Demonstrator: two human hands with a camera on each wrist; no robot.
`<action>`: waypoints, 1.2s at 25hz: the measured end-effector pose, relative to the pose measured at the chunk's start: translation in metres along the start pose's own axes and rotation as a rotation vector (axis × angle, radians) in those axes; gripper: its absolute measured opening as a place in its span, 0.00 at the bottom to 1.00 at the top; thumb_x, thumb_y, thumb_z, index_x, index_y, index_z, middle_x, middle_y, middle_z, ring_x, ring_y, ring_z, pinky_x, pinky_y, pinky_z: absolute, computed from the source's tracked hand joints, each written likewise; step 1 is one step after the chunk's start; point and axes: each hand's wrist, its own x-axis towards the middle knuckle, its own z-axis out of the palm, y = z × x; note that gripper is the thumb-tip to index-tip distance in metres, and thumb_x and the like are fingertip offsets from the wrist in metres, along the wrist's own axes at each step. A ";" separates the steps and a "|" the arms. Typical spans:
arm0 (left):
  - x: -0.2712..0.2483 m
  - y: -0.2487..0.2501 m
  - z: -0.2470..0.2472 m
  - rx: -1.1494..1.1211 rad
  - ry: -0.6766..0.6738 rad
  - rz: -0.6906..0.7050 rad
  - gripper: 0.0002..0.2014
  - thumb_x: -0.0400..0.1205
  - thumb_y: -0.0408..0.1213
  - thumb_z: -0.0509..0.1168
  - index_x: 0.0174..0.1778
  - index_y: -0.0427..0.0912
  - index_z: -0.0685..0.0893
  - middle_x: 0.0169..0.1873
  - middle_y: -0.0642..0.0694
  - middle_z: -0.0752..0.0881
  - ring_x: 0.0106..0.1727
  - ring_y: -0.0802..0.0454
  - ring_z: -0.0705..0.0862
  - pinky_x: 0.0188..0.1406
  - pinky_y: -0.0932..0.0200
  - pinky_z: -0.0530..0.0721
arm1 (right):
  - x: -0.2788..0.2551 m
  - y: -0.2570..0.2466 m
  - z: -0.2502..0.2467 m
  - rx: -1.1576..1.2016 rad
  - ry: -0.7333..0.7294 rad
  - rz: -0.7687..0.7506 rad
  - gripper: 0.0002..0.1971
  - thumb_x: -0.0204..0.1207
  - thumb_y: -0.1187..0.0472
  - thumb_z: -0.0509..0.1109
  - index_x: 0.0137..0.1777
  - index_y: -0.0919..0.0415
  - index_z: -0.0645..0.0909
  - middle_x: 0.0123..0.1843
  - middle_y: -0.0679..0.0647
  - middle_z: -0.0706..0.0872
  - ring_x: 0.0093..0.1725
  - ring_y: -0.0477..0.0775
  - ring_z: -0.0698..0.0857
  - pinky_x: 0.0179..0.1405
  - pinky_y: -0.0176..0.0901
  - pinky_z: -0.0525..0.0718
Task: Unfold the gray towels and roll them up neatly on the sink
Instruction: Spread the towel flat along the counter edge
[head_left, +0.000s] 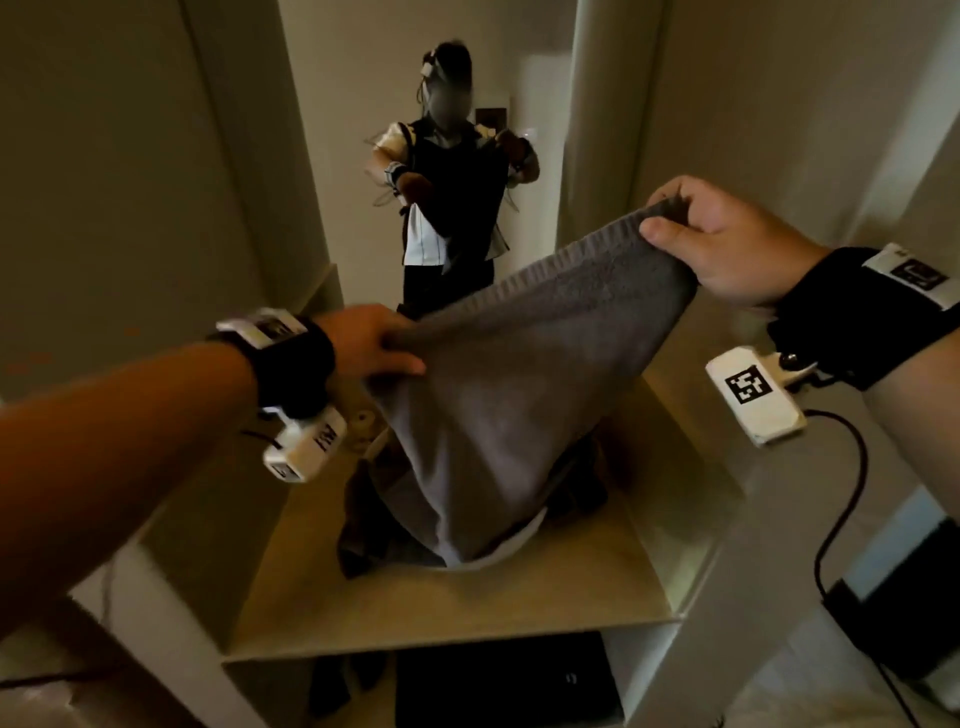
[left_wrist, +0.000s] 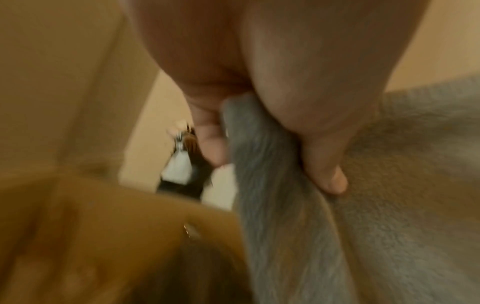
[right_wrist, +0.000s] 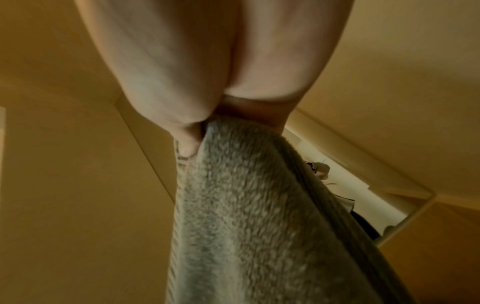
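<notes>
- One gray towel (head_left: 509, 374) is hanging in the air above the sink (head_left: 511, 551), stretched by its top hem between two hands.
- Its top edge is running on a slant, low at the left hand and rising toward the right hand; the cloth is narrowing downward, and its lowest fold is reaching the sink's white rim.
- More dark gray cloth (head_left: 363, 530) is lying bunched in and around the sink beneath it; how many towels that heap holds cannot be told.
- The left hand (head_left: 371, 343) is pinching the lower corner of the hem, thumb in front of the cloth and fingers (left_wrist: 210, 144) behind.
- The right hand (head_left: 727, 244) is gripping the higher corner, thumb pressing on the near face and fingers curling over the hem.
- The sink is sitting toward the back of a pale worktop (head_left: 447, 603).
- A mirror (head_left: 431, 156) behind the worktop is reflecting a person holding up the same towel.
- Two black wrist straps, one per arm, are carrying white camera units.
</notes>
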 end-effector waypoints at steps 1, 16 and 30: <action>0.000 -0.013 -0.025 0.072 0.047 -0.027 0.18 0.82 0.53 0.69 0.64 0.47 0.85 0.57 0.46 0.88 0.50 0.51 0.83 0.51 0.58 0.78 | 0.003 0.002 0.001 0.004 0.007 0.024 0.09 0.87 0.63 0.62 0.50 0.46 0.73 0.46 0.47 0.80 0.47 0.44 0.80 0.49 0.41 0.78; -0.123 -0.076 -0.062 -0.835 0.295 -0.007 0.25 0.62 0.64 0.81 0.50 0.55 0.94 0.46 0.57 0.94 0.53 0.58 0.91 0.56 0.64 0.88 | -0.040 -0.026 0.063 0.536 0.044 0.102 0.18 0.60 0.49 0.75 0.51 0.48 0.79 0.45 0.46 0.84 0.44 0.42 0.83 0.40 0.32 0.85; -0.278 -0.054 0.170 -1.171 -0.210 -0.343 0.35 0.63 0.62 0.83 0.46 0.29 0.91 0.45 0.20 0.87 0.44 0.33 0.88 0.46 0.49 0.88 | -0.250 0.072 0.124 0.797 -0.588 0.812 0.14 0.62 0.57 0.81 0.46 0.58 0.83 0.46 0.68 0.83 0.40 0.65 0.84 0.32 0.48 0.86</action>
